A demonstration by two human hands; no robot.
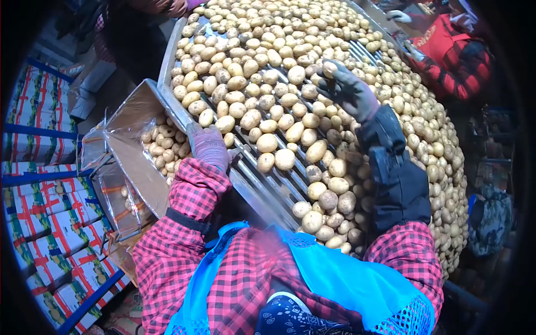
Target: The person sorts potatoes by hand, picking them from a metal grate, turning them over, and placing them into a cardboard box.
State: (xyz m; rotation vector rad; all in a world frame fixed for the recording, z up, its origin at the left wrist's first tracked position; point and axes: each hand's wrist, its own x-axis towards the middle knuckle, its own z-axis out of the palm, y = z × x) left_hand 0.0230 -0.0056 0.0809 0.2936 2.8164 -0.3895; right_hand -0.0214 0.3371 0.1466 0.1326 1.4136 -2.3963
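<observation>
Potatoes [268, 142] cover a slatted metal sorting table [259, 181] in front of me. My right hand [349, 92], in a dark, dirty work glove with a black sleeve cover, is raised over the potatoes. Its fingers are bent around a single potato [329, 68] at their tips. My left hand [209, 146], in a greyish-purple glove, rests over the table's near left edge, thumb spread towards the slats. Nothing shows in that hand. Just left of it, an open cardboard box [131, 131] with a clear plastic liner contains more potatoes.
Stacked printed cartons [50, 223] stand at the left behind blue bars [92, 301]. Across the table on the right, a person in a red apron [441, 47] works with gloved hands. Another person [137, 33] stands at the upper left. A camouflage-patterned item [491, 218] is at far right.
</observation>
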